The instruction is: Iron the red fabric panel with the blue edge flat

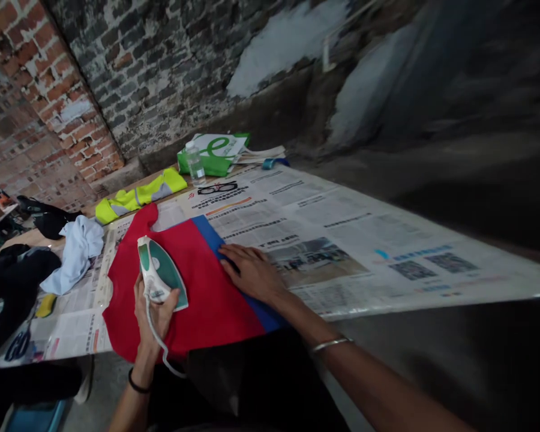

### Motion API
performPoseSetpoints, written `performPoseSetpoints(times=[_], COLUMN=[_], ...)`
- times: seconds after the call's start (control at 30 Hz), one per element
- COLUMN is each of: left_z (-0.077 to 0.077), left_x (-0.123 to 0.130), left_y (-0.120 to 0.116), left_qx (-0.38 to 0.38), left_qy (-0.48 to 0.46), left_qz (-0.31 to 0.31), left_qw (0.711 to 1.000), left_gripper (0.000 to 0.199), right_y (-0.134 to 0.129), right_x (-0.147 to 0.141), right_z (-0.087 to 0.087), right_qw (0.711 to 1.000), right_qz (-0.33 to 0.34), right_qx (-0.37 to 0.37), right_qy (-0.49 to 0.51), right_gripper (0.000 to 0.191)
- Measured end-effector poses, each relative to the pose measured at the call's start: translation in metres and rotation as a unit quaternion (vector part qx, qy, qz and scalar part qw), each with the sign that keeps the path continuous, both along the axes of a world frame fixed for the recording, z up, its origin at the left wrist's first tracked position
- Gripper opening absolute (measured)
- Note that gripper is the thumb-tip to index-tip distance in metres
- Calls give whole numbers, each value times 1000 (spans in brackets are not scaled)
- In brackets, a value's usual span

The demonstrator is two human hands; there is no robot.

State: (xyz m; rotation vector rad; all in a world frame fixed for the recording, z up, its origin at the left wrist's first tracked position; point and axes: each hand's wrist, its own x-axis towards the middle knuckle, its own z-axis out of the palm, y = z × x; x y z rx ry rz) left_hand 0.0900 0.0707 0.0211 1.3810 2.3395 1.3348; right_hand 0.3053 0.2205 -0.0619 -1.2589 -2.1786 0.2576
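Note:
A red cloth piece [207, 306] with a blue band [211, 235] along its right edge lies flat on the newspaper-covered table [387, 228]. My left hand [156, 312] is wrapped round a white and green iron [162, 271], which rests on the red cloth; its white cord hangs down past my wrist. To the right, my right hand [252, 270] lies with fingers spread on the blue band and the cloth's edge, holding nothing.
Behind the cloth are a yellow-green reflective garment [141, 195], glasses [217, 188], a clear bottle [195, 163] and a green-white bag [220, 153]. At left lie light blue cloth [77, 252], dark cloth [15, 282], a yellow sponge-like item [46, 305] and scissors [18, 344].

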Motion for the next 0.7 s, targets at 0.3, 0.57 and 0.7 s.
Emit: performPoseSetpoints(times=[0.3,0.57,0.7], left_z=[-14,8,21], left_x=[27,13,8], left_y=[-59,44,103], left_qx=[-17,-52,-69], left_qy=[-12,2,14], left_qz=[-43,-51,-9], left_qw=[999,997,997], left_gripper=[65,64,61], right_y=[1,1,-1], right_x=[2,2,0], right_z=[-5,-3,2], right_qw=[999,1000,1000], right_qz=[12,9,3], right_qx=[1,9,14], right_qy=[30,7,-7], right_gripper=[49,51,50])
